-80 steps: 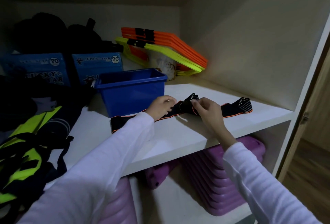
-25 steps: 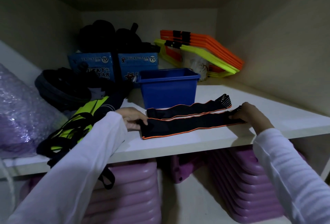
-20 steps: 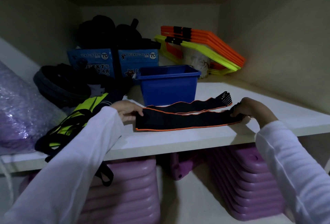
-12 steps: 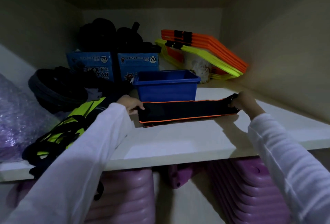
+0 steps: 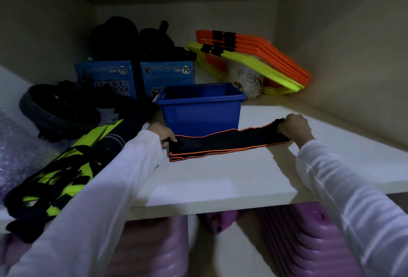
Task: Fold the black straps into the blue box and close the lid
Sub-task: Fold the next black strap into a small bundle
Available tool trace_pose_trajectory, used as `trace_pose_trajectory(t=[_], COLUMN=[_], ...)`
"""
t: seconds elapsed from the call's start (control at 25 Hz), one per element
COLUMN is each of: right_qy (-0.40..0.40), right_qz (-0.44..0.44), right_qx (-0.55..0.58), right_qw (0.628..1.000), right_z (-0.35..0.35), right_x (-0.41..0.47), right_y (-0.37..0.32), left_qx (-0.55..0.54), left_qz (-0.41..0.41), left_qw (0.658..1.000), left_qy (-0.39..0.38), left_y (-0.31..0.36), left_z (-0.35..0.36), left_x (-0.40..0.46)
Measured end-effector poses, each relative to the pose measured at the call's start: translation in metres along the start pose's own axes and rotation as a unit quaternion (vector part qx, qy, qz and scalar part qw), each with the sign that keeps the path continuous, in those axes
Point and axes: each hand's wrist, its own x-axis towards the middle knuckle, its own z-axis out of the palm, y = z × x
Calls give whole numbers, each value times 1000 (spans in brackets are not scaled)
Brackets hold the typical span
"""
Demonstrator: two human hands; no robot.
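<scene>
A black strap (image 5: 225, 144) with orange edging lies folded double on the white shelf (image 5: 209, 179), just in front of the blue box (image 5: 199, 113). The box stands open with no lid in view. My left hand (image 5: 162, 134) presses the strap's left end down on the shelf. My right hand (image 5: 294, 128) grips the strap's right end, held slightly above the shelf. Both arms wear white sleeves.
Behind the box stand two blue "Lucky Star" packs (image 5: 136, 77) under black gear. Orange and yellow frames (image 5: 254, 60) lean at the back right beside a white bundle (image 5: 248, 84). A neon-yellow and black vest (image 5: 66, 166) lies left. Purple stacked items (image 5: 309, 243) sit below.
The long strap has been folded in half, its layers now stacked. My hands moved apart to its two ends and slid it toward the box.
</scene>
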Motion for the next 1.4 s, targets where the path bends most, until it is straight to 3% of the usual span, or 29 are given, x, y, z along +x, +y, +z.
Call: trace_pose_trajectory(t=[0.32, 0.52, 0.8, 1.0, 1.16, 1.28, 1.4], right_qy=[-56, -9, 24, 73, 144, 113, 44], right_qz=[-67, -71, -9, 33, 31, -6, -31], right_qx=[-39, -69, -75, -57, -111, -129, -147], right_qw=[995, 995, 997, 995, 983, 985, 988], right_z=[6, 2, -23, -31, -33, -44, -48], right_x=[8, 15, 48, 59, 57, 49, 29], right_y=[2, 19, 76, 96, 105, 101, 93], left_qx=[18, 36, 105, 193, 225, 269, 298], left_qz=[-19, 4, 71, 71, 51, 49, 72], left_qw=[996, 983, 957, 927, 897, 866, 861], left_qy=[-81, -183, -262, -315, -378, -418, -405], left_y=[2, 12, 51, 79, 97, 106, 112], left_z=[2, 19, 84, 116, 133, 141, 151], left_x=[-4, -15, -35, -24, -14, -10, -16])
